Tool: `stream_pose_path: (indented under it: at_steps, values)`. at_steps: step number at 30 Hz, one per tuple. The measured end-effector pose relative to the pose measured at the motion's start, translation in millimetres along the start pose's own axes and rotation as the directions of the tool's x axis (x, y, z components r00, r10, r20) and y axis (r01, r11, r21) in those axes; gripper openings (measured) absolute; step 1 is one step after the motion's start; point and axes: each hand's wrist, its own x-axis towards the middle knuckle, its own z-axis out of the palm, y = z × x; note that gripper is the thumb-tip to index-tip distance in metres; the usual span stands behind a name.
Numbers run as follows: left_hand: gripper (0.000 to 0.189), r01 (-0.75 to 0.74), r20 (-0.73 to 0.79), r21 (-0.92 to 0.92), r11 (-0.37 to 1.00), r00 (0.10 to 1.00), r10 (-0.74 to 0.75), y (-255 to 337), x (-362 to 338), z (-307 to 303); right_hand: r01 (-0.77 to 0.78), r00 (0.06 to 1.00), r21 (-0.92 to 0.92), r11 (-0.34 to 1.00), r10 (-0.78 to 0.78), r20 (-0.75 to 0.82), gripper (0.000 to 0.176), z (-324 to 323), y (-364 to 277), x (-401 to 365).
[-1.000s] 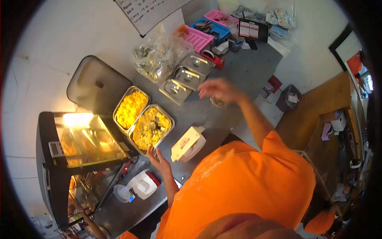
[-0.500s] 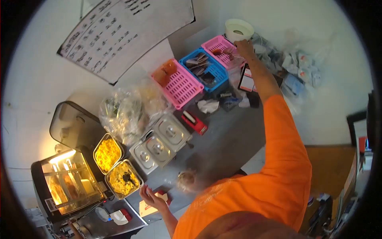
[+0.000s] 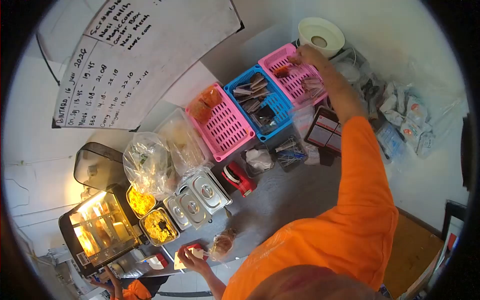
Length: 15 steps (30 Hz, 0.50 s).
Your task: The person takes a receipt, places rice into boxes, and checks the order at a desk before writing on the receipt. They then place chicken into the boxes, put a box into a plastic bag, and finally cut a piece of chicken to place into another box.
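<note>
My right hand (image 3: 311, 56) reaches over the far end of a pink basket (image 3: 284, 52), beside reddish packets (image 3: 283, 71). Its fingers are bent together; what they hold, if anything, is too small to name. At the counter's near edge, my left hand (image 3: 194, 260) hovers at a red-and-cream paper box (image 3: 199, 250), fingers apart and slightly curled. Close to it lies a clear plastic bag with something brown inside (image 3: 222, 244). A blue basket (image 3: 279, 104) of small packets and another pink basket (image 3: 226, 131) with orange-brown packets stand in the same row.
Lidded steel pans (image 3: 206, 192), pans of yellow food (image 3: 159, 226) and a lit warmer cabinet (image 3: 100, 227) stand leftward. A red tape dispenser (image 3: 239, 178), a white round container (image 3: 321, 36) and a tablet (image 3: 324, 131) are around. Another person's hand (image 3: 114, 286) shows at lower left.
The view has shifted, and the whiteboard writing is sharper. My right hand is still at the far pink basket. Another person's hand and orange sleeve have appeared at lower left.
</note>
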Motion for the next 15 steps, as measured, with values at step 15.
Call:
stream_pose_path:
  at_steps: [15]
  values:
    - [0.033,-0.562,0.463,-0.335,0.756,0.601,0.652,134,-21,50,0.340,0.922,0.417,0.843,-0.386,0.028,0.020,-113,-268,-306]
